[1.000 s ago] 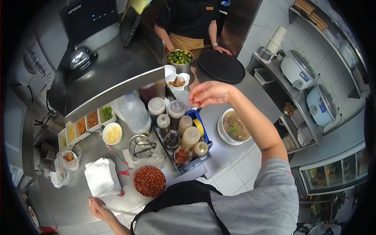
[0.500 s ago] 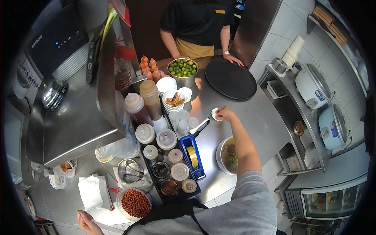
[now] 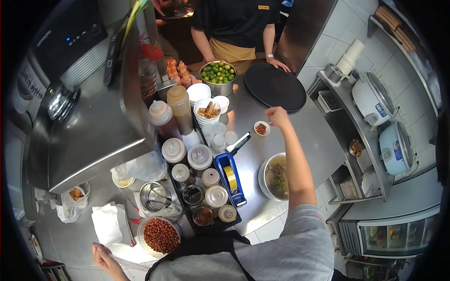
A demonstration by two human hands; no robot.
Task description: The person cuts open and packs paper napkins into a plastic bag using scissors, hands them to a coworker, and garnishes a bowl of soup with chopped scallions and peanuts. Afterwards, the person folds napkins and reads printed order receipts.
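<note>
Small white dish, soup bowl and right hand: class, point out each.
Small white dish (image 3: 268,129): head view, right rim.
Soup bowl (image 3: 262,180): head view, outer left wall.
Right hand (image 3: 279,117): head view, back of the hand.

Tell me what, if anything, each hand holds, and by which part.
Nothing shows in either grip. The right hand is beside the small dish, not touching it; the left hand is loosely curled. Something tiny could be hidden inside.

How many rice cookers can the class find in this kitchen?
2: a white cooker on the steel shelf at right, and a blue cooker beside it, nearer the fridge.
</note>
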